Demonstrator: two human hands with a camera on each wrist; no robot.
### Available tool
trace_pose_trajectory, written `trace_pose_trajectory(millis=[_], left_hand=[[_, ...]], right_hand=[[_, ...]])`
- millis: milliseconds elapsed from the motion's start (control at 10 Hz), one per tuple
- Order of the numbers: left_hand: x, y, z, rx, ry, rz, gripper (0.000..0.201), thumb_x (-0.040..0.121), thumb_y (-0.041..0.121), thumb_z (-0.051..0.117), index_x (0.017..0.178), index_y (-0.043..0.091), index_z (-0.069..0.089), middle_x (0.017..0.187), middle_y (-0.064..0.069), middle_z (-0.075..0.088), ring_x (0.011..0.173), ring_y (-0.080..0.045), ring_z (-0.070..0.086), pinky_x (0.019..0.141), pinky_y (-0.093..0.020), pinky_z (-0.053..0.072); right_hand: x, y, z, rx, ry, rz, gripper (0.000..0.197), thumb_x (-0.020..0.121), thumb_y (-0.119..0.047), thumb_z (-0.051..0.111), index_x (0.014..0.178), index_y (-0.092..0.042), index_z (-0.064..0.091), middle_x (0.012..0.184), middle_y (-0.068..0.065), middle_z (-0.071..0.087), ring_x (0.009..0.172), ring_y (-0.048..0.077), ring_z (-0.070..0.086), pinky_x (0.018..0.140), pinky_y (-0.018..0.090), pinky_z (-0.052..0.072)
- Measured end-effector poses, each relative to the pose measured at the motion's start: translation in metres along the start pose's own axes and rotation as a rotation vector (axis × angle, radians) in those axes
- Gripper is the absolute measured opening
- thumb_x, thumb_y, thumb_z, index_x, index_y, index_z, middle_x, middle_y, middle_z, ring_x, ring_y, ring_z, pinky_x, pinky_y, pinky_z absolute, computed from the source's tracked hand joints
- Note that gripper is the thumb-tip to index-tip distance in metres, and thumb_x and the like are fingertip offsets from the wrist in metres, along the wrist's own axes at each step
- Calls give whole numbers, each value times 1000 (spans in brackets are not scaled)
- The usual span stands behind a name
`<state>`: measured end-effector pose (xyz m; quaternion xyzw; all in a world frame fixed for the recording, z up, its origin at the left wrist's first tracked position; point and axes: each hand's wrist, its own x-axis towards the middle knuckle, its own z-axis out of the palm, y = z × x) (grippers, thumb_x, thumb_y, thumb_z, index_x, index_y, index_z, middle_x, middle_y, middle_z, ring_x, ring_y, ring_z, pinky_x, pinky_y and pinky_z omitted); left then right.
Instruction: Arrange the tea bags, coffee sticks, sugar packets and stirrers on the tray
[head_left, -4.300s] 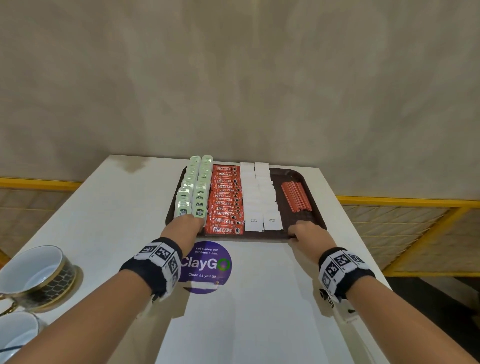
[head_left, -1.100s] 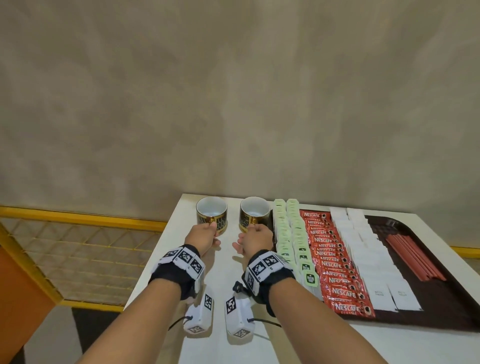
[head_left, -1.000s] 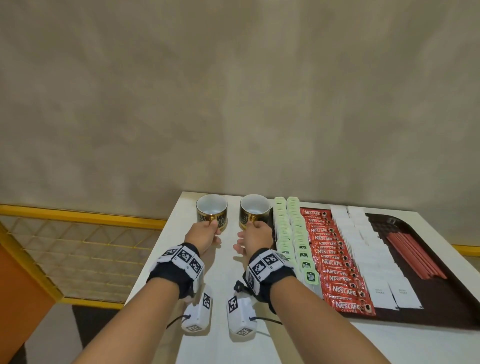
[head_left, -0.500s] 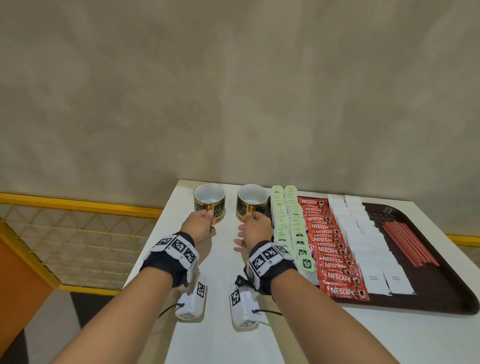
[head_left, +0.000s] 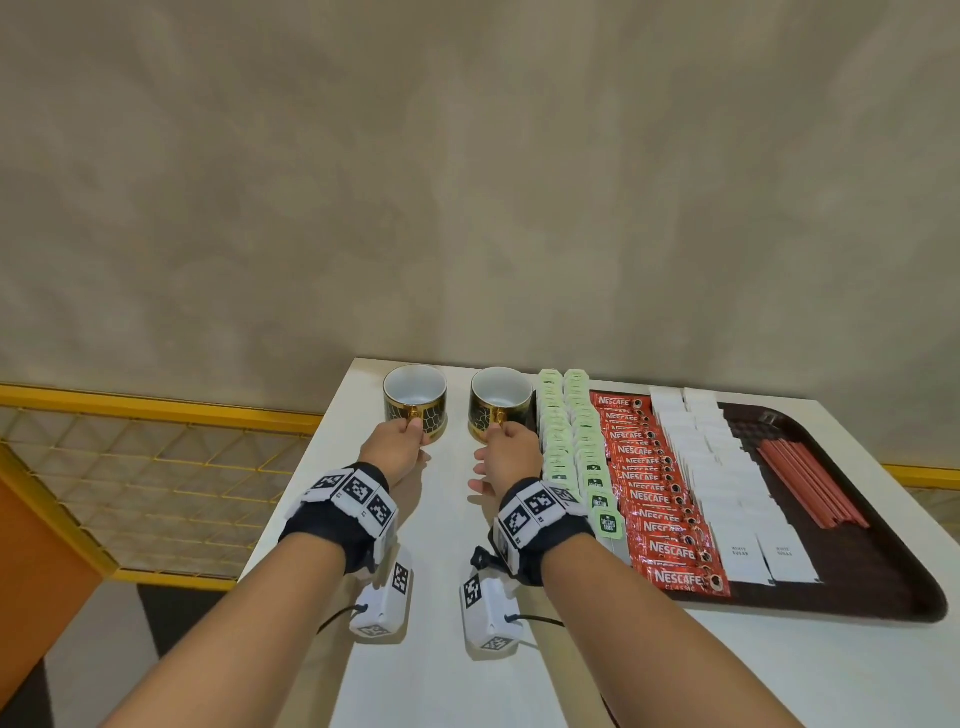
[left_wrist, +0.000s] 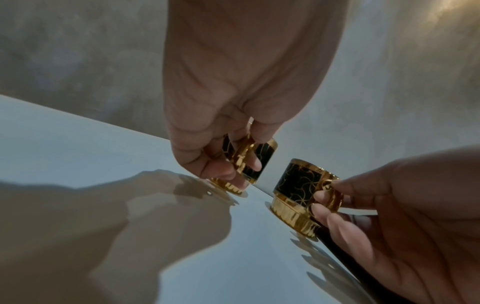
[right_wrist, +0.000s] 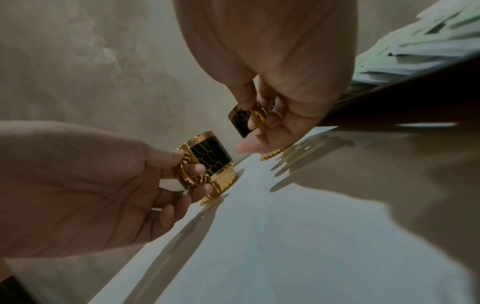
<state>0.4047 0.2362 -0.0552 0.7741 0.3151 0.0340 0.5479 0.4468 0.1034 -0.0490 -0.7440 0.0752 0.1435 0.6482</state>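
The left hand (head_left: 396, 451) pinches the gold handle of a black-and-gold ceramic cup (head_left: 415, 401); the right hand (head_left: 508, 457) pinches the handle of a matching second cup (head_left: 500, 408). Both cups stand upright on the white bench (head_left: 441, 675), the second just beside the dark brown tray (head_left: 883, 587), which holds rows of green tea bags (head_left: 566, 436), red coffee sticks (head_left: 654, 493), white sugar packets (head_left: 727, 483) and red stirrers (head_left: 808, 480).
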Motion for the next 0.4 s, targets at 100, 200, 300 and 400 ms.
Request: trace_pose_trajectory(millis=[100, 200, 300, 400], left_hand=[[-1, 1, 1, 8, 4, 2, 36, 103, 35, 32, 91, 15, 58, 101, -16, 71, 100, -29, 62, 101, -41, 45], [-3, 3, 1, 9, 11, 4, 35, 104, 34, 32, 98, 12, 59, 106, -15, 68, 92, -25, 60, 102, -42, 45], [0, 1, 1, 41, 2, 3, 37, 104, 33, 32, 115, 9, 57, 116, -15, 64, 102, -28, 59, 103, -43, 44], [4, -4, 0, 79, 13, -18, 46, 101, 41, 36, 129, 6, 48, 124, -19, 60, 115, -36, 55, 102, -48, 45]], right_hand=[[0, 0, 0, -8, -8, 3, 18, 102, -23, 42, 88, -20, 53, 80, 8, 58, 71, 21, 55, 49, 29, 50], [-2, -2, 1, -15, -20, 11, 19, 101, -23, 42, 88, -17, 55, 76, 7, 58, 66, 20, 54, 51, 30, 52], [-3, -2, 0, -34, -32, 18, 18, 102, -24, 42, 95, -15, 56, 79, 7, 58, 68, 20, 54, 47, 28, 49], [-4, -5, -2, -44, -25, 28, 17, 101, -27, 44, 105, -15, 55, 92, 11, 63, 73, 22, 57, 45, 27, 48]])
